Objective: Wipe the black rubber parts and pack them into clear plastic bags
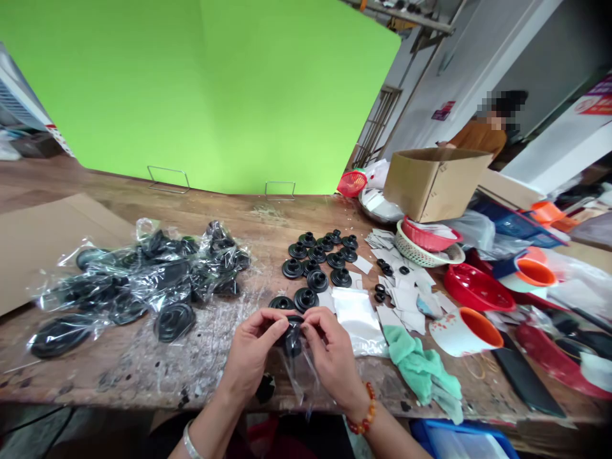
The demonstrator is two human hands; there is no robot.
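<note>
At the front of the bench, my left hand (255,341) and my right hand (329,347) pinch the top of a clear plastic bag (299,376) from either side. Inside the bag sits a black rubber part (292,344), round and stepped, partly hidden by my fingers. Just beyond my hands stand several loose black stepped discs (317,280), grouped on the wood. To the left lies a pile of bagged black parts (162,268). A stack of flat clear bags (358,322) rests right of my right hand.
White cards (406,296) and small black pieces (380,292) lie scattered to the right. Beyond are a green cloth (421,366), an orange-lined white tub (463,331), red baskets (478,287) and a cardboard box (433,185). A green panel (215,95) stands behind; a person (480,137) is far right.
</note>
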